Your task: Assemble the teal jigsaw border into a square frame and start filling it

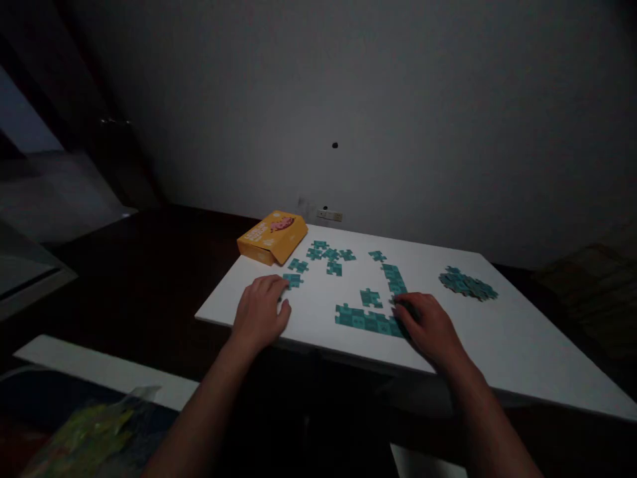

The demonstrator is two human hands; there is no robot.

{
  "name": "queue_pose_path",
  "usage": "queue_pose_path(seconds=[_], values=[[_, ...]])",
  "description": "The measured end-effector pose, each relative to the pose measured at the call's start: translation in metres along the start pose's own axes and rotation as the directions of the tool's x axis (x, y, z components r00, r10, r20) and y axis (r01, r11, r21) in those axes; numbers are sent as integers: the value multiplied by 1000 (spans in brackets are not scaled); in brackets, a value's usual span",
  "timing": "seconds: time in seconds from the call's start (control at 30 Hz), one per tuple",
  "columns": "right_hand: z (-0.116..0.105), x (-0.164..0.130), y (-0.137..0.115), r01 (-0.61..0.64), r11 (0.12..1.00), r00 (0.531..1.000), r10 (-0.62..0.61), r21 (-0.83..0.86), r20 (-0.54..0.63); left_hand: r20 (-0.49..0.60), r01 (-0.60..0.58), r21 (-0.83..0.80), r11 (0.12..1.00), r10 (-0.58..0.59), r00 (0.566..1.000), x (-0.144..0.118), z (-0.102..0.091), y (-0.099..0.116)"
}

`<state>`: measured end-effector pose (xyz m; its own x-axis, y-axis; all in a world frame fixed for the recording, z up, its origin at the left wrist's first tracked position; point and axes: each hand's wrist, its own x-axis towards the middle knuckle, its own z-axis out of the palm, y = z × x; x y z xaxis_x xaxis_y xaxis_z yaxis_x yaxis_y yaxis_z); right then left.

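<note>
My left hand (261, 309) rests at the table's near left edge, thumb apart from its bent fingers. Its fingertips reach the edge of a loose teal puzzle piece (294, 281). Over the corner of an L of joined teal pieces is my right hand (428, 326), its thumb and fingers closed on a puzzle piece mostly hidden under them. One arm of the L, a joined strip (365, 320), runs left along the near side; the other strip (393, 277) runs away from me. Inside the L lies a single loose piece (371, 298).
Several loose teal pieces (331, 254) lie towards the back left, and one more piece (377, 255) is beyond the L. A yellow puzzle box (273, 237) stands at the back left corner. A heap of pieces (468, 285) lies right on the white table (512, 338).
</note>
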<state>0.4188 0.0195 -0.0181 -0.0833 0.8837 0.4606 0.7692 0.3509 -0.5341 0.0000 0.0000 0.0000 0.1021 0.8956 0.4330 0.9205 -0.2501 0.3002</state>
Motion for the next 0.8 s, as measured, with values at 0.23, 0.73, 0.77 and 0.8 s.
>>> queue_pose_path(seconds=[0.23,0.73,0.77,0.8], values=[[22,46,-14,205,977,936,-177,-62,303,148,5,-11,1000,-4,989,2,3,-5],[76,157,-20,255,967,913,-243,7,328,158,-56,-169,984,83,984,30,39,21],[83,153,-24,283,959,913,-265,-12,310,154,-45,-162,986,70,985,33,40,22],[88,149,-27,300,953,913,-276,-34,301,146,-32,-153,988,54,988,36,41,22]])
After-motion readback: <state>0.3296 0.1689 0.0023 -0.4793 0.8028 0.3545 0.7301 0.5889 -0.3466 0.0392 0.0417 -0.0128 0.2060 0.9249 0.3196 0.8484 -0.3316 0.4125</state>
